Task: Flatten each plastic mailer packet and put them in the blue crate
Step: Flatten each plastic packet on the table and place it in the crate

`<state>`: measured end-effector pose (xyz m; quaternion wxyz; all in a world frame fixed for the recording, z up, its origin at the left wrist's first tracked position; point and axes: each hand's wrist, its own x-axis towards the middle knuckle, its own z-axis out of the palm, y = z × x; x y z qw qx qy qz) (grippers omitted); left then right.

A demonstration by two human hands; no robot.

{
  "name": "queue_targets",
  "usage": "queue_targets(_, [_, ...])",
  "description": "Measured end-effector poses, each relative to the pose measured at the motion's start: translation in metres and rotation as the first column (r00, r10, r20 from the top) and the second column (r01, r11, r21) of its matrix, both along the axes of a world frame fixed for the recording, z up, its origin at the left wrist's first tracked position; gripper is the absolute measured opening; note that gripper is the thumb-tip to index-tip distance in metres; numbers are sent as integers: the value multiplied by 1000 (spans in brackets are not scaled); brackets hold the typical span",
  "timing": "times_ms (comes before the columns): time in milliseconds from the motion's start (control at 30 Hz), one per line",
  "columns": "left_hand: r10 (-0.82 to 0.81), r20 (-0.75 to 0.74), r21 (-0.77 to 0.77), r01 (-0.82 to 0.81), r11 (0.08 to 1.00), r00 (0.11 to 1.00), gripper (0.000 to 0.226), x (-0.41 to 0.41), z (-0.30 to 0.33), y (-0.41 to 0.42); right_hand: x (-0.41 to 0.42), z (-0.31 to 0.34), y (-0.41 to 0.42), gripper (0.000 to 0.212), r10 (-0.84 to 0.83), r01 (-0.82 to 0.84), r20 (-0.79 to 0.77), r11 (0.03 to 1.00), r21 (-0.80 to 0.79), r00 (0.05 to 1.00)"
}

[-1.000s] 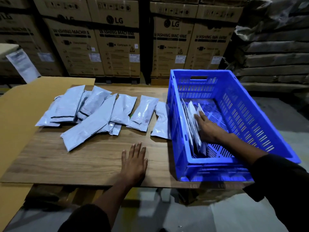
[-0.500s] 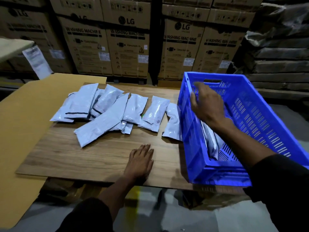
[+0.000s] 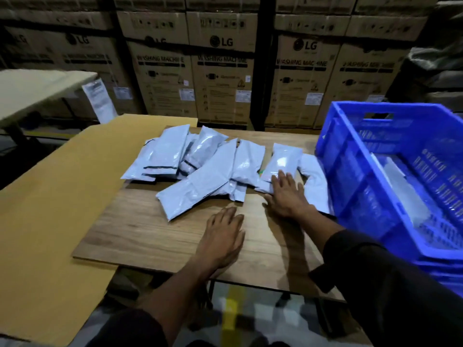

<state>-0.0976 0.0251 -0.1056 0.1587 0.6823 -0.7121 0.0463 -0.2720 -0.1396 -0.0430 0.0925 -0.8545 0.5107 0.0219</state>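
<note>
Right grip (image 3: pixel 285 196): fingers straight, pressing a mailer packet (image 3: pixel 284 162) just left of the blue crate (image 3: pixel 350 156). Left grip (image 3: pixel 224 236): flat on the surface (image 3: pixel 150 234), holding nothing.

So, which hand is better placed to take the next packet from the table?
The right hand, probably. Its fingers already lie on a packet near the blue crate. The left hand rests flat on the bare wooden board, touching no packet.
</note>
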Motion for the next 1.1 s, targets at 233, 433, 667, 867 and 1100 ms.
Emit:
queue_targets(233, [-18,-7,4,18,1000,1000,46,0,1,1,-13,-1,48,53,32,-4,120,974,-225,992])
queue_targets(433, [-16,-50,-2,16,1000,999,46,8,-4,16,-20,8,106,44,-58,102,126,917,-385,990])
queue_targets(667, [-1,-52,29,2,1000,999,51,11,-3,36,-4,11,110,78,-245,253,108,966,-62,963])
queue_targets(867, [-4,-116,-76,-4,997,993,51,13,3,51,-22,-7,136,87,242,-238,199,970,-47,950])
queue_targets(1100, [-134,-251,-161,96,982,959,57,-19,26,51,2,5,150,74,432,-431,114,902,-30,895])
